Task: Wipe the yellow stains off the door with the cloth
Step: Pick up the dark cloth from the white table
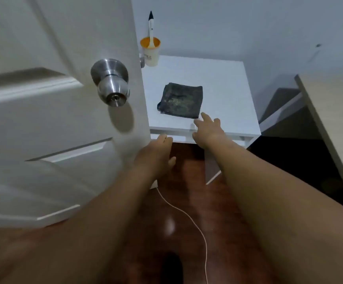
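- Red-brown wooden floor (187, 171) lies nearest, with a thin pale cord (178, 209) trailing across it.
- The left hand (158, 152) holds nothing, its fingers loose, just below the front edge of the white worktop (224, 83) and close to the door's edge.
- The right hand (207, 130) is spread and empty, its forefinger at the near right corner of the cloth (180, 101); I cannot tell whether it touches.
- The cloth is dark and mottled, folded into a flat square, and lies towards the front of the worktop.
- It is probably light, soft and limp, so lifting it by one corner would likely let it sag and unfold.
- A better hold is a pinch through all the layers along the near edge, or gathering it under the palm.
- An orange-rimmed cup (152, 54) holding a pen-like tool (151, 25) stands at the far left corner, well apart from the cloth.
- The white panelled door (43, 109) with its steel knob (110, 80) fills the left; no yellow stains show on the face in view.
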A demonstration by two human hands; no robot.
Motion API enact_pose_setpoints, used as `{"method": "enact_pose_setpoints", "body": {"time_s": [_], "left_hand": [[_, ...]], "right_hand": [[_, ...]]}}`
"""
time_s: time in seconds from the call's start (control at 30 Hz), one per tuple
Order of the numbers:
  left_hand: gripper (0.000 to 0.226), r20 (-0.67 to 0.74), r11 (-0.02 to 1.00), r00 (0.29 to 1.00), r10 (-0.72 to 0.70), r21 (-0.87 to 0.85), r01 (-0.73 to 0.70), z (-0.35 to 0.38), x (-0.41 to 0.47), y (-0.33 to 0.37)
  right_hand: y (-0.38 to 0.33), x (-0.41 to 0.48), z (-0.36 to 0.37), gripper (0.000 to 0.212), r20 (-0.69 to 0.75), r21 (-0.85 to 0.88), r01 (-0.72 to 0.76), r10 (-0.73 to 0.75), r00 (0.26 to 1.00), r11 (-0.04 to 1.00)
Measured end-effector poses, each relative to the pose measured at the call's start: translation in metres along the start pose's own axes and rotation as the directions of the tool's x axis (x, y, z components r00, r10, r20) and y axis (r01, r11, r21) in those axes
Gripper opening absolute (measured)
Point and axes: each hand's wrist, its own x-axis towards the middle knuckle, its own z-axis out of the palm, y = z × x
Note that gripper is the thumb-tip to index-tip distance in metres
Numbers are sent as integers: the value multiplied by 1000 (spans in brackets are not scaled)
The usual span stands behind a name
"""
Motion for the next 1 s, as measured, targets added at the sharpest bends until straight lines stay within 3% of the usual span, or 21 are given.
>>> {"method": "enact_pose_setpoints", "body": {"time_s": [0.2, 0.3, 0.5, 0.73, 0.9, 1.0], "left_hand": [[61, 7, 986, 1000, -23, 166, 21, 8, 54, 1], [56, 20, 974, 999, -31, 225, 26, 10, 75, -1], [46, 173, 981, 980, -98, 184, 65, 12, 104, 2], [36, 234, 983, 960, -152, 141, 121, 13, 117, 3], [48, 117, 986, 979, -168, 9, 168, -6, 127, 6], [29, -47, 986, 989, -142, -96, 137, -18, 124, 6]], "right_hand": [[0, 31, 14, 47, 88, -70, -11, 18, 996, 997], [2, 45, 23, 50, 124, -81, -14, 24, 992, 997], [9, 58, 31, 47, 119, -173, 102, -82, 990, 980], [6, 40, 6, 55, -29, 81, 164, -162, 986, 983], [-1, 33, -26, 62, -97, 112, 251, -241, 966, 961], [2, 22, -39, 61, -120, 120, 233, -218, 968, 965]]}}
